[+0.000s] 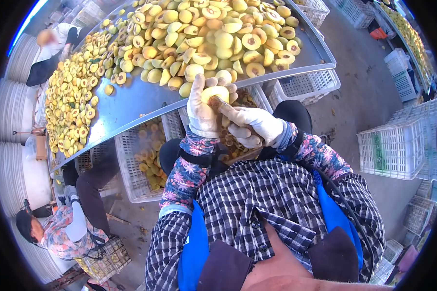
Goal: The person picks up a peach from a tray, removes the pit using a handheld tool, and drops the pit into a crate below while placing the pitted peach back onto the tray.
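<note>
A yellow peach half (220, 91), cut face up, sits in my left hand (202, 110), whose gloved fingers wrap around it just off the metal table's edge. My right hand (256, 124), also in a pale glove, reaches in from the right with its fingers curled together. Its index finger and thumb point at the brown pit area (214, 101) in the middle of the cut face. What the right fingers hold is too small to make out. Right behind my left hand, a big heap of halved peaches (194, 41) lies on the metal table (131, 115).
Below the table edge, white crates (127, 178) hold cut fruit, and a white crate (310, 87) stands to the right. More crates (391, 149) are stacked farther right. One person (65, 233) sits at the lower left; another (51, 53) is at the table's far left.
</note>
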A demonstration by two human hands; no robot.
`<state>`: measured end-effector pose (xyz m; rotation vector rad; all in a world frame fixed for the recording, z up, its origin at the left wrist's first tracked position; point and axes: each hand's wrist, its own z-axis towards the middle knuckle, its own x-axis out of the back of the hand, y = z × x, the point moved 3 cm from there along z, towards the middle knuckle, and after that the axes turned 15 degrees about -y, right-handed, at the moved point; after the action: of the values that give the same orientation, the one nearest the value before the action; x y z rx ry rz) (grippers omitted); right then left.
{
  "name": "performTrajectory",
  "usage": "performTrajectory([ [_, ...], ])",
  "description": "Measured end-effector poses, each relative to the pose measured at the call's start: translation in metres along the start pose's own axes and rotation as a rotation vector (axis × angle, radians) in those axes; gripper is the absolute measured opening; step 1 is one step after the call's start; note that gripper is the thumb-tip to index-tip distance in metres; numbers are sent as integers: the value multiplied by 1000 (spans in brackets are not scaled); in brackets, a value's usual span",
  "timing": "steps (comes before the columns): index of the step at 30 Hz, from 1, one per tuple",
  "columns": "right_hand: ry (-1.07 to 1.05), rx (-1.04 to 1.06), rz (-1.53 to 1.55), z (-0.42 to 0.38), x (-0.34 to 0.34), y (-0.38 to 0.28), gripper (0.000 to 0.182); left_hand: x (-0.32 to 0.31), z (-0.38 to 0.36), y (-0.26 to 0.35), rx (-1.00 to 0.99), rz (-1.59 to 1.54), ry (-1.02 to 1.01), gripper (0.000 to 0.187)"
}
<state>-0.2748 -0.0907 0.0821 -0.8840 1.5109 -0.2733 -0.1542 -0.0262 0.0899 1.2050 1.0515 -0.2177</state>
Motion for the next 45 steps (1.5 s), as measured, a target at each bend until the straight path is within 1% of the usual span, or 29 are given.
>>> performTrajectory([
  [2,-156,45,204,1,4,6,34,-1,3,-1,7,-57,9,41],
  [3,-155,43,202,1,1,5,34,1,4,-3,30,-54,11,41],
  [5,38,23,-25,-1,-1,2,32,4,6,-4,54,-54,15,41],
  [7,38,21,-116,-2,5,4,31,6,7,-6,186,15,18,32],
  [8,37,23,-205,-2,7,5,31,8,6,-7,191,15,19,32],
  [10,49,-8,-242,-6,3,1,31,10,8,-5,192,222,-47,31],
  [11,55,-30,-195,-7,5,3,30,11,7,-3,254,248,-75,31],
  [13,61,-56,-148,-10,7,6,29,8,2,-2,266,254,-79,31],
  [15,-32,-91,160,-13,5,8,28,7,1,-2,275,261,-81,31],
  [16,-33,-94,162,-13,9,12,28,7,1,-3,216,282,-58,32],
  [18,-192,-31,307,-12,14,22,27,16,3,-3,155,304,-31,32],
  [20,-181,-64,249,-20,7,18,30,44,5,15,-182,689,131,33],
  [22,7,-81,-289,-28,7,15,34,71,-8,54,-138,754,230,32],
  [23,38,-169,-546,-30,14,13,36,87,-19,76,-12,937,309,31],
  [24,96,-185,-1027,-31,32,21,36,103,-29,99,115,1118,390,31],
  [26,176,-198,-1269,-39,27,23,38,153,-47,138,245,1749,471,35],
  [27,207,-242,-1199,-41,23,22,40,152,-57,146,313,1852,612,41],
  [28,195,-241,-1199,-39,25,25,40,159,-57,148,316,1853,624,41],
  [30,170,-170,-1348,-36,32,31,41,174,-38,145,203,1744,418,43],
  [32,185,-216,-1351,-31,39,37,42,155,-5,119,150,1667,204,40],
  [33,205,-197,-1399,-28,42,39,42,141,11,107,84,1756,47,39],
  [34,228,-179,-1446,-28,42,39,42,129,26,94,128,1879,11,38],
  [35,231,-255,-1461,-26,38,35,42,119,38,82,230,1903,-23,40],
  [36,238,-256,-1469,-26,40,37,42,134,51,67,187,2045,-115,45],
  [38,193,-205,-1457,-25,46,44,43,121,65,54,424,2070,-15,55],
  [41,177,-188,-1445,-26,47,46,46,123,79,44,442,2137,68,63],
  [42,156,-153,-1431,-25,46,47,46,123,81,45,441,2136,67,63],
  [44,158,-205,-1426,-23,43,47,46,123,81,49,483,2085,42,70],
  [45,131,-205,-1428,-20,43,46,46,126,80,51,462,2059,53,69],
])
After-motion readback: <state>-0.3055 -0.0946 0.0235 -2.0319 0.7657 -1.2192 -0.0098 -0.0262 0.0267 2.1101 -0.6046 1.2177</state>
